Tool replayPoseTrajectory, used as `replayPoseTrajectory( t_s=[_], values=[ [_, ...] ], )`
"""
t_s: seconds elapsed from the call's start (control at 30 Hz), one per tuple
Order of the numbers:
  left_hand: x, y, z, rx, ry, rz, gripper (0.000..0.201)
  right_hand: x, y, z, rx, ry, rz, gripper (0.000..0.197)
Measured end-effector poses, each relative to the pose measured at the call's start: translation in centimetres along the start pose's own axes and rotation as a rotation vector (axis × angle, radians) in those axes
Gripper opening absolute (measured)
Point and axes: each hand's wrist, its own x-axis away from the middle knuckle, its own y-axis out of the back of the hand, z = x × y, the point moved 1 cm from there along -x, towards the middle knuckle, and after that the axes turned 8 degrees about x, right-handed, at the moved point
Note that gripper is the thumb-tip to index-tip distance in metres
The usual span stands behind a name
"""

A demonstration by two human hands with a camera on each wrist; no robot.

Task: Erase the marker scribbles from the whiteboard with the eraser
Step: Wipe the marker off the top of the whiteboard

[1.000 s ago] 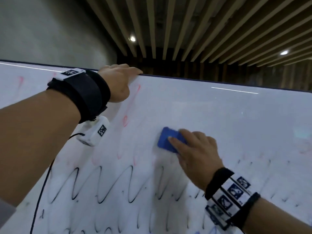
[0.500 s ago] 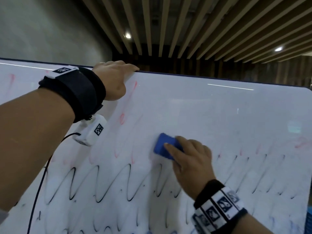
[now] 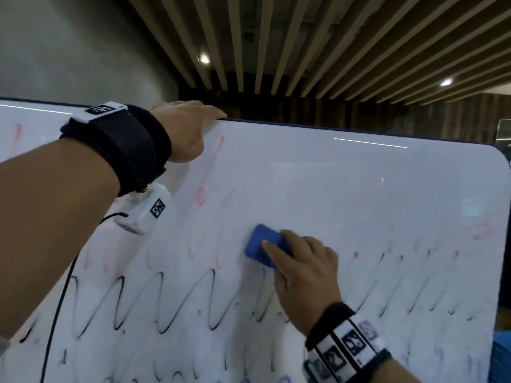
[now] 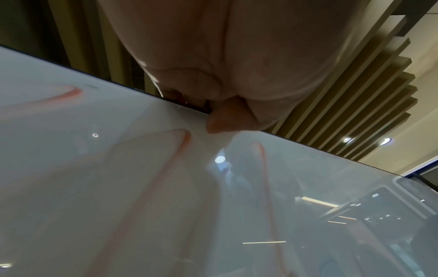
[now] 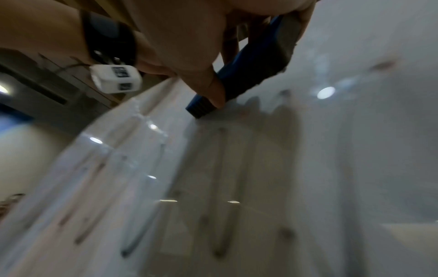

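Left hand: the left hand (image 3: 185, 128) is hooked over the top edge of the whiteboard (image 3: 359, 189), fingers curled over the rim and thumb (image 4: 222, 118) pressed on the front face, steadying the board.
Red marks: faint red scribbles (image 3: 201, 194) run down the board just below and right of that hand, partly smeared and not yet cleared.
Black marks: a row of black zigzag scribbles (image 3: 166, 302) crosses the near left of the board, bold there and thinner toward the right.
Eraser: the blue eraser (image 3: 261, 244) lies flat against the board near its middle, just above the black row and right of the red marks.
Right hand: the right hand (image 3: 301, 275) pinches the eraser by its long sides, thumb (image 5: 211, 88) on one edge and fingers over the back; the right wrist view is blurred, so the far fingers cannot be read.
Handling: the eraser looks light, a stiff blue body over a darker soft pad; it should slide easily on the glossy board, so firm flat pressure seems needed.
Hold: gripping across the long sides, as now, seems best; a tilted pad would likely skip strokes.
Right side: only pale traces (image 3: 414, 286) show there.
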Motion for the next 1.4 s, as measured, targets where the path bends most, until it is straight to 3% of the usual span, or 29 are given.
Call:
replayPoseTrajectory(
  t_s=[0.07,0.13,0.3,0.37,0.53,0.6,0.7,0.83,0.93,1.07,1.17,1.3,1.4],
  values=[
    [0.0,0.1,0.3,0.003,-0.001,0.002,0.073,-0.7,-0.1,2.4,-0.008,0.090,0.039,0.053],
    [0.0,0.5,1.1,0.001,0.001,0.013,0.071,-0.8,0.3,0.3,0.002,0.109,0.034,0.056],
    [1.6,1.6,5.3,-0.041,0.064,0.026,0.071,1.0,1.6,-7.7,0.121,-0.148,0.011,0.055],
    [2.2,1.8,5.9,-0.068,0.079,0.024,0.073,0.3,1.4,-5.5,0.104,-0.128,-0.032,0.050],
    [2.7,1.5,5.9,-0.151,0.071,0.003,0.077,-3.9,-0.3,6.8,-0.024,0.119,-0.013,0.055],
    [2.9,1.4,6.3,-0.162,0.085,-0.008,0.080,-5.4,-0.1,8.5,-0.015,0.197,0.003,0.057],
    [3.3,1.3,6.6,-0.162,0.083,-0.034,0.084,-5.6,0.4,4.0,0.045,0.187,0.006,0.055],
    [3.1,1.4,6.9,-0.155,0.107,-0.009,0.086,-3.0,1.6,-3.0,0.119,-0.031,-0.018,0.046],
    [2.8,1.3,6.9,-0.147,0.118,0.010,0.086,-3.9,1.3,1.1,0.103,-0.004,-0.052,0.048],
    [3.3,1.6,6.8,-0.153,0.128,0.026,0.087,-6.4,-0.2,11.2,0.044,0.250,0.012,0.054],
    [3.5,1.7,6.8,-0.133,0.108,0.015,0.086,-8.3,0.3,10.7,0.044,0.322,0.011,0.054],
    [3.5,1.5,7.0,-0.136,0.084,-0.007,0.083,-8.4,1.9,2.2,0.079,0.094,-0.046,0.057],
    [3.5,1.4,6.8,-0.148,0.090,-0.010,0.085,-7.0,1.8,3.3,0.121,-0.005,-0.035,0.058]
  ],
)
